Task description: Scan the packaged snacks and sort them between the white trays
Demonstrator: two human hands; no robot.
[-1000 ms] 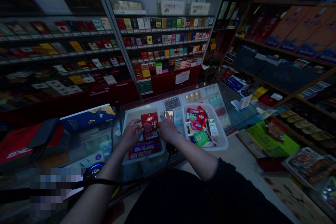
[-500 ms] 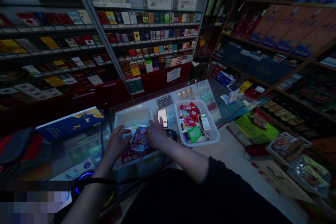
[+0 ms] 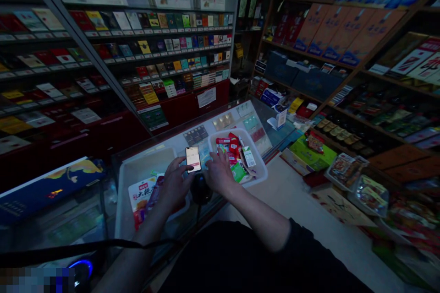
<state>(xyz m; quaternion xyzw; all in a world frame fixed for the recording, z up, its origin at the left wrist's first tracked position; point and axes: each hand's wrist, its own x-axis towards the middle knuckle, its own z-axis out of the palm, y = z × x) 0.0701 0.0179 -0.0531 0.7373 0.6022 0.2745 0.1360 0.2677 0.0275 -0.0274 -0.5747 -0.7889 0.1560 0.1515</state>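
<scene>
My left hand (image 3: 175, 184) hovers over the right end of a white tray (image 3: 128, 178) on the glass counter. Its fingers are apart and its fingertips touch a lit phone (image 3: 193, 159) lying on the counter. Flat snack packets (image 3: 141, 196) lie in that tray. My right hand (image 3: 220, 172) reaches over the near rim of a second white tray (image 3: 261, 170), fingers spread on the red and green packets (image 3: 237, 155) piled inside. A black rounded device (image 3: 201, 192) sits on the counter between my wrists.
The glass counter (image 3: 261, 132) runs away to the right, with a small card stand (image 3: 281, 118) on it. Shelves of cigarette packs (image 3: 165, 50) stand behind it. Cartons and snack trays (image 3: 357, 183) fill the shelves on the right. A blue box (image 3: 48, 187) lies at left.
My left hand left the packets in the left tray and moved right to the phone. My right hand went from beside the phone to the right tray. The view swung right.
</scene>
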